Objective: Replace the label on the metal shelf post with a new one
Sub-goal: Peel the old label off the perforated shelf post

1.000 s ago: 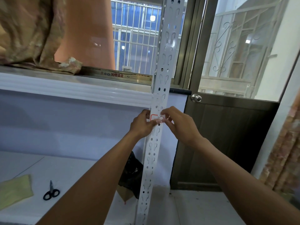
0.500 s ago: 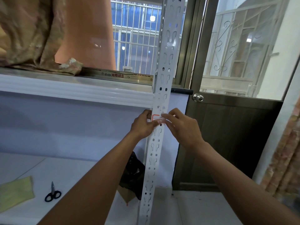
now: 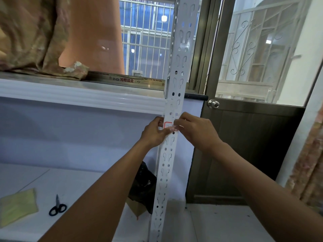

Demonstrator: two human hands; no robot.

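Just below the upper shelf, at about twelve o'clock from your wrists, your left hand point(image 3: 153, 131) and right hand point(image 3: 195, 130) met on the metal shelf post point(image 3: 172, 137), fingertips nearly touching over the red-bordered label point(image 3: 168, 125) stuck to its face. Against the view from a second before, almost nothing had moved: both hands had stayed at the same height on the post, and the label sat in the same spot, its left half showing and its right half covered by your right fingertips. You had both hands together, pinched around the label, though I could not tell whether a corner was lifted or you were pressing it flat. That lack of change suggested the label was either resisting the peel or being smoothed down; which one, the view did not settle, nor whether this was the old label or the new. Down at eight o'clock the scissors point(image 3: 57, 206) and the yellow cloth point(image 3: 17, 206) lay untouched on the lower shelf point(image 3: 73, 182), well apart from your hands
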